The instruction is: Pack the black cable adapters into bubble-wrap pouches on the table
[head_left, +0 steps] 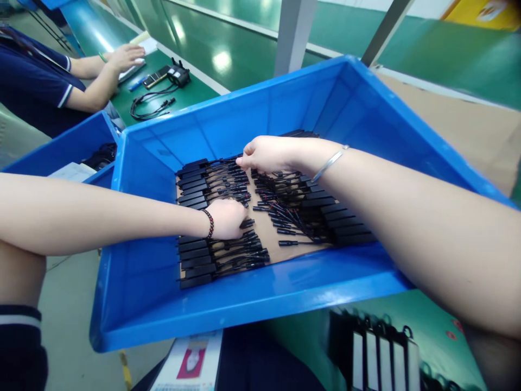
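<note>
A blue plastic crate [244, 122] holds two rows of black boxes with short cables, their connector ends facing each other over a brown cardboard sheet [271, 231]. My left hand [227, 218], with a dark bead bracelet, is curled over the cables of the left row [199, 255]; its fingertips are mostly hidden. Farther back, my right hand [264, 155], with a silver bangle, has its fingers pinched together by the far connector ends. Whatever either hand holds is too hidden to make out. Under my right forearm lies the right row [337, 214], partly covered.
Beyond the crate, another person's hand [126, 57] rests by a green worktable [191, 103] with a coiled black cable [150, 106]. Another blue crate [52, 146] stands at left. Black-and-white units [385, 358] sit on a green surface at lower right. A grey post [293, 38] rises behind.
</note>
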The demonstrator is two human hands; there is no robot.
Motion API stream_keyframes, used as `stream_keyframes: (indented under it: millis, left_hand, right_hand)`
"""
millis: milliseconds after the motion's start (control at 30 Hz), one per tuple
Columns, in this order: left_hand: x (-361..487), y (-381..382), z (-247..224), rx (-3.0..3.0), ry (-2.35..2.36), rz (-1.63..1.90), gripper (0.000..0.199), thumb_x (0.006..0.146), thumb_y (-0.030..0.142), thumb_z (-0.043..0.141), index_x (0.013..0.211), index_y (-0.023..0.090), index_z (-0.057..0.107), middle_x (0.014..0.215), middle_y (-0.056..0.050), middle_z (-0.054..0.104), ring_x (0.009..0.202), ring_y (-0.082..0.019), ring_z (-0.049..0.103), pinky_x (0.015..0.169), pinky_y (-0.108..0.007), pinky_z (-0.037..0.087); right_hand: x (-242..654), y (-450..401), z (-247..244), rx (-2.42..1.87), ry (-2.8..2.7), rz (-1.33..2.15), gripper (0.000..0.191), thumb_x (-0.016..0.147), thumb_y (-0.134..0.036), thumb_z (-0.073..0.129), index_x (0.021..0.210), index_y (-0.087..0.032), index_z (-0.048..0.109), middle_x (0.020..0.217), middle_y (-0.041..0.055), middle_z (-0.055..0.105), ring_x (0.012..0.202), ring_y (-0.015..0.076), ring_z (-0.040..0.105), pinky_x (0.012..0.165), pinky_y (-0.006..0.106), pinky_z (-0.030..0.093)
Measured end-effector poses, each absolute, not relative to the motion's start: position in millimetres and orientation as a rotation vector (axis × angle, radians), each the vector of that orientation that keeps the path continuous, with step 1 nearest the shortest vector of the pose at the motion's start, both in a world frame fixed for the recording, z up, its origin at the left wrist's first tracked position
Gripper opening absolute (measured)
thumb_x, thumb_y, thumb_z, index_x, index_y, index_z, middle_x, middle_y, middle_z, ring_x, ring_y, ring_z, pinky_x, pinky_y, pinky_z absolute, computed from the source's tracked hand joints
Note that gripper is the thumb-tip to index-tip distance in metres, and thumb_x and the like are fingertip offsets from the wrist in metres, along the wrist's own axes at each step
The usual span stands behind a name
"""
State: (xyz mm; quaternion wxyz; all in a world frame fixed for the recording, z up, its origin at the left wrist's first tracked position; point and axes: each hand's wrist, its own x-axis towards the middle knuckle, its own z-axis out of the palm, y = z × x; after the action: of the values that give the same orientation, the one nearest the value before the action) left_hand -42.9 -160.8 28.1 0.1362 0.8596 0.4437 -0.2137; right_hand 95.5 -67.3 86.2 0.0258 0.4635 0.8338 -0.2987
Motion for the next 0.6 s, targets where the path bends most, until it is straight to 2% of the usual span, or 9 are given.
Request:
stream_keyframes:
  millis: [167, 233, 333, 433, 500, 600]
  left_hand:
    - [-64, -161, 41, 2.299, 1.235, -0.347, 0.024, 0.066, 0.033, 0.058, 0.083, 0.018, 0.062, 0.083, -0.003, 0.063, 0.074, -0.017, 0.058, 0.065, -0.025, 0.044]
    - [-74, -162, 46, 2.188, 1.268, -0.237, 0.025, 0.066, 0.036, 0.061, 0.084, 0.018, 0.061, 0.083, -0.001, 0.063, 0.074, -0.015, 0.058, 0.066, -0.024, 0.044]
    - [-83, -164, 45, 1.93, 1.298, -0.118, 0.024, 0.066, 0.035, 0.064, 0.08, 0.017, 0.056, 0.074, 0.001, 0.061, 0.067, -0.014, 0.059, 0.063, -0.024, 0.046]
    - [-84, -164, 35, 1.539, 1.214, 0.031, 0.028, 0.066, 0.026, 0.065, 0.089, 0.018, 0.049, 0.068, 0.004, 0.058, 0.057, -0.013, 0.06, 0.054, -0.026, 0.05]
    - [-82, -162, 29, 1.351, 1.149, 0.121, 0.033, 0.066, 0.021, 0.066, 0.094, 0.019, 0.047, 0.067, 0.004, 0.057, 0.059, -0.014, 0.061, 0.053, -0.027, 0.052]
    - [-79, -161, 29, 1.232, 1.139, 0.212, 0.03, 0.067, 0.016, 0.066, 0.09, 0.017, 0.048, 0.069, 0.003, 0.058, 0.063, -0.013, 0.062, 0.054, -0.026, 0.054]
  right_hand:
    - [98, -63, 84, 1.431, 2.687, -1.044, 0.004, 0.077, -0.017, 0.059, 0.077, -0.016, 0.062, 0.066, 0.0027, 0.061, 0.071, 0.016, 0.059, 0.064, 0.025, 0.043]
    - [98, -64, 83, 1.447, 2.63, -1.177, 0.008, 0.077, -0.011, 0.057, 0.08, -0.016, 0.063, 0.068, 0.002, 0.062, 0.069, 0.0142, 0.059, 0.063, 0.024, 0.044]
    - [93, -69, 84, 1.458, 2.541, -1.348, 0.01, 0.078, -0.01, 0.057, 0.084, -0.017, 0.061, 0.069, 0.0005, 0.064, 0.062, 0.0114, 0.058, 0.058, 0.022, 0.043]
    - [87, -80, 94, 1.421, 2.564, -1.369, 0.013, 0.076, -0.012, 0.061, 0.087, -0.018, 0.059, 0.072, -0.0005, 0.066, 0.057, 0.0091, 0.057, 0.054, 0.02, 0.041]
    - [84, -88, 103, 1.369, 2.591, -1.323, 0.01, 0.076, -0.011, 0.06, 0.084, -0.017, 0.057, 0.073, -0.0002, 0.066, 0.055, 0.0077, 0.055, 0.053, 0.019, 0.04]
    - [82, -98, 117, 1.256, 2.609, -1.236, 0.007, 0.078, -0.012, 0.058, 0.074, -0.016, 0.055, 0.071, 0.0, 0.064, 0.055, 0.007, 0.053, 0.052, 0.018, 0.038]
